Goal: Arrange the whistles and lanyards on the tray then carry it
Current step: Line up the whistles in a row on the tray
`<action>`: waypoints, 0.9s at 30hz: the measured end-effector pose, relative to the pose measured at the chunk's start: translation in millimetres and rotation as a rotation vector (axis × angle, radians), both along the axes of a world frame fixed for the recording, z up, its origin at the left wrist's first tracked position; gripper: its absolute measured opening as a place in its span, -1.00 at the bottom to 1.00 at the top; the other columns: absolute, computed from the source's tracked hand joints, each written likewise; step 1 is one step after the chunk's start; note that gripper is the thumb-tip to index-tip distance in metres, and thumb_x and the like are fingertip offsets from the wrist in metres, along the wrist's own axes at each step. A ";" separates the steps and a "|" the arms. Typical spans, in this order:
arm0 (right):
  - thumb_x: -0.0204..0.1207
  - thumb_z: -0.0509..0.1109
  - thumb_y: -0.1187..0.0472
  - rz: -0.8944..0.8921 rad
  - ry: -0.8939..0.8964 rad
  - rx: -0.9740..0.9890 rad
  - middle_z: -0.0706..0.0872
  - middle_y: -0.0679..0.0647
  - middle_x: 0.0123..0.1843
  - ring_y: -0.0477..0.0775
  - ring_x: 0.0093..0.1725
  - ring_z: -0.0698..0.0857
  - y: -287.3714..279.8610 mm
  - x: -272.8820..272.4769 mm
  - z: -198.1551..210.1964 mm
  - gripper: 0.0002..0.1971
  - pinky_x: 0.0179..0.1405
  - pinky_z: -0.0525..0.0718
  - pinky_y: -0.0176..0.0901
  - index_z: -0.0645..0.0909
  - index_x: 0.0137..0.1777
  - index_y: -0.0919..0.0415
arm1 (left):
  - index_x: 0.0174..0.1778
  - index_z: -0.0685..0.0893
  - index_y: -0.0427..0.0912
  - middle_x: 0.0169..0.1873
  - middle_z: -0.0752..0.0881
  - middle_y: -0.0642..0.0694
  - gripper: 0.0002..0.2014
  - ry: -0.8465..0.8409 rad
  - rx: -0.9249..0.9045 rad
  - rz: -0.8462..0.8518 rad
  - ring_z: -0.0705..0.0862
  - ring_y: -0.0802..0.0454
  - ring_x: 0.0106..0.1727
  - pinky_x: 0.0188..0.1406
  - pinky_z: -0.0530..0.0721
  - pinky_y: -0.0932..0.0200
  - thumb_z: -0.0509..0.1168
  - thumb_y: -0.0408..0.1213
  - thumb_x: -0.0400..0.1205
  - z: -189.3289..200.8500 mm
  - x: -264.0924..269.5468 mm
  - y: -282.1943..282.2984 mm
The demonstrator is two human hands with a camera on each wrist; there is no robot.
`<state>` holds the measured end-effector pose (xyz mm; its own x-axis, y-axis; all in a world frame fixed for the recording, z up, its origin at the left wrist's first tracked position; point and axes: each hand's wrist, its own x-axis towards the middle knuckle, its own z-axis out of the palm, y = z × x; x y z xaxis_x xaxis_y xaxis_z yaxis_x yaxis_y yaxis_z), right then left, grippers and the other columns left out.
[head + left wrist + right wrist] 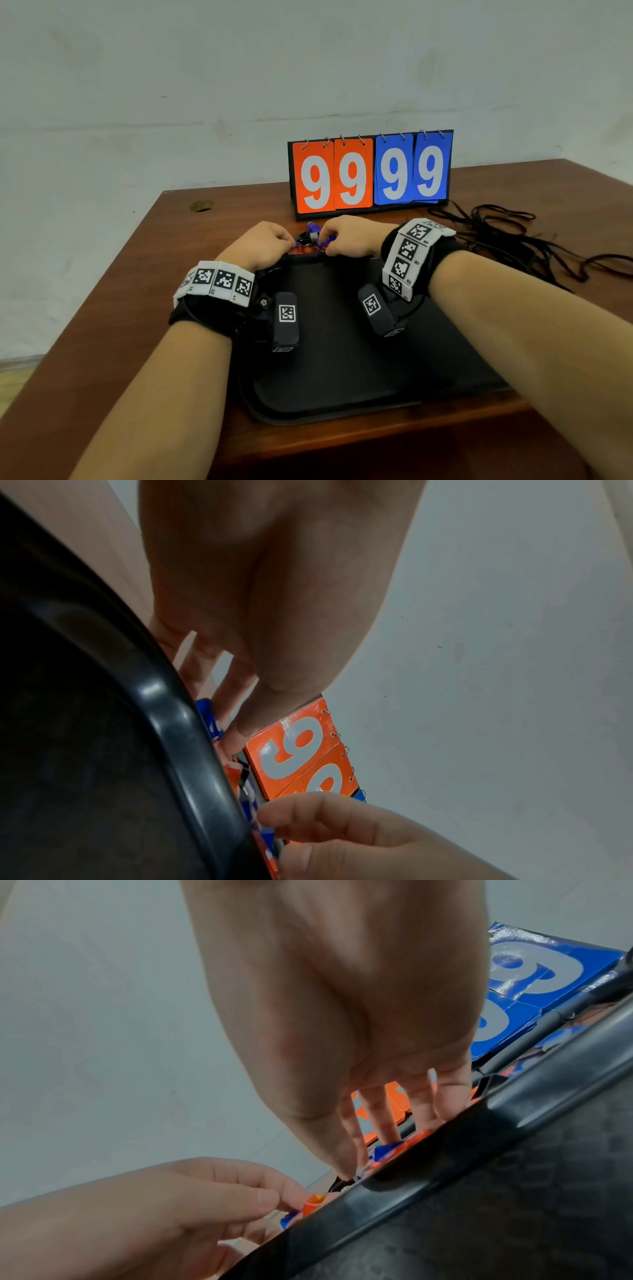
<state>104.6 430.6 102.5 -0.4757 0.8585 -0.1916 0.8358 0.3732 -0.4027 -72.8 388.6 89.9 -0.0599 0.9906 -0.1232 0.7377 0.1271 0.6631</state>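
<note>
A small heap of whistles (313, 237), blue, orange and black with metal rings, lies just beyond the far rim of the black tray (342, 377). Both hands meet over the heap. My left hand (291, 244) has its fingers curled and pinches a whistle at the left side; in the right wrist view an orange whistle (313, 1203) sits at its fingertips. My right hand (327, 245) pinches a blue whistle (387, 1150) at the right side. A tangle of black lanyards (507, 236) lies on the table to the right. The tray holds nothing.
A flip scoreboard (370, 174) showing 99 in orange and 99 in blue stands right behind the whistles. The brown wooden table (137, 308) ends at a wall behind and drops off at the left. The tray rim (192, 750) runs under both wrists.
</note>
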 end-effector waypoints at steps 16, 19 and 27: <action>0.52 0.47 0.29 -0.086 0.142 0.087 0.63 0.10 0.37 0.05 0.30 0.61 3.3 5.3 -5.3 -0.56 0.15 0.56 -0.24 0.58 0.41 0.18 | 0.25 0.66 -0.04 0.07 0.68 0.01 -0.62 -0.120 0.150 0.107 0.66 0.05 0.14 0.21 0.64 0.06 0.49 -0.37 0.53 -0.6 -3.1 -1.2; 0.51 0.48 0.32 -0.083 0.156 0.089 0.65 0.10 0.38 0.04 0.33 0.61 3.9 5.4 -6.3 -0.53 0.15 0.55 -0.27 0.57 0.44 0.19 | 0.19 0.70 -0.04 -0.01 0.67 0.06 -0.63 -0.119 0.208 0.102 0.64 0.14 0.05 0.05 0.57 0.17 0.56 -0.31 0.48 3.4 -2.7 -4.9; 0.51 0.49 0.31 -0.118 0.224 0.169 0.61 0.08 0.40 0.04 0.37 0.56 3.2 4.6 -0.2 -0.54 0.14 0.51 -0.26 0.61 0.42 0.14 | -0.08 0.79 -0.03 -0.08 0.74 0.02 -0.90 -0.157 0.230 0.050 0.67 0.12 -0.02 -0.18 0.52 0.30 0.52 -0.23 0.52 17.2 -3.2 -18.4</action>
